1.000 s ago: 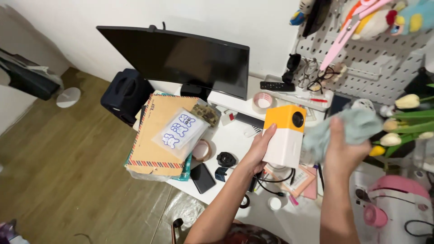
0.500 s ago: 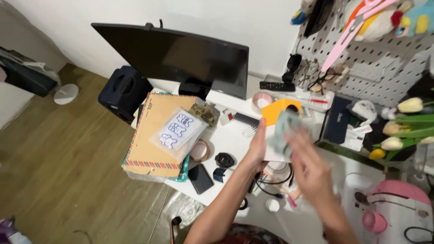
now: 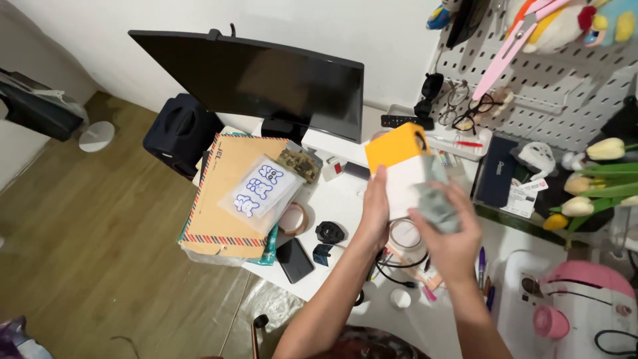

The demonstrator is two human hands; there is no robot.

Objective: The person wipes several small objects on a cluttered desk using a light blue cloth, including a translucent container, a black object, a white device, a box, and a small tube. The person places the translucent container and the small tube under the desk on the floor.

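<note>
Projector: small box (image 3: 401,166), yellow top, white body, lens ring on the far upper face; held up above the white desk (image 3: 339,199), tilted a little.
Left hand: (image 3: 374,209) clasped on the box's left side, fingers pressed together and laid flat along the white face, thumb hidden behind.
Cloth: grey-green rag (image 3: 435,199), bunched, pressed on the box's lower right face.
Right hand: (image 3: 452,236) closed around the rag, fingers curled and pinching it against the box.
Under the hands: clear tape roll (image 3: 406,234), black cables (image 3: 392,269), pens (image 3: 483,266) lying on the desk.
Left of the box: brown tape roll (image 3: 296,218), black round part (image 3: 330,233), dark phone (image 3: 296,260), brown envelope (image 3: 226,199) with a clear sticker bag (image 3: 262,189) on top.
Behind: black monitor (image 3: 266,83), black remote (image 3: 407,122).
Right: white pegboard (image 3: 551,100) with glasses (image 3: 475,110); tulips (image 3: 598,176); pink and white appliance (image 3: 578,306).
Floor: wood boards (image 3: 86,252), dark bag (image 3: 183,133) beside the desk.
</note>
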